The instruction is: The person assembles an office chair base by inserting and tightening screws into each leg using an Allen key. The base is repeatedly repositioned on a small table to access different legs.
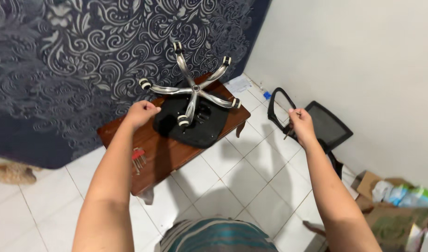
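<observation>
Chair seat and base upturned on the table.
Left hand (141, 113) fisted near the black seat (195, 128); right hand (301, 125) pinching a thin tool (288, 133); a cardboard box (370, 184) holds crumpled bags.

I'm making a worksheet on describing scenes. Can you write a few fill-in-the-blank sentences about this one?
1. The chrome chair base has ____ legs.
2. The black seat lies on a ____ wooden table.
3. The thin metal tool is in the ____ hand.
4. The left hand is closed in a ____.

Missing words: five; brown; right; fist
</observation>
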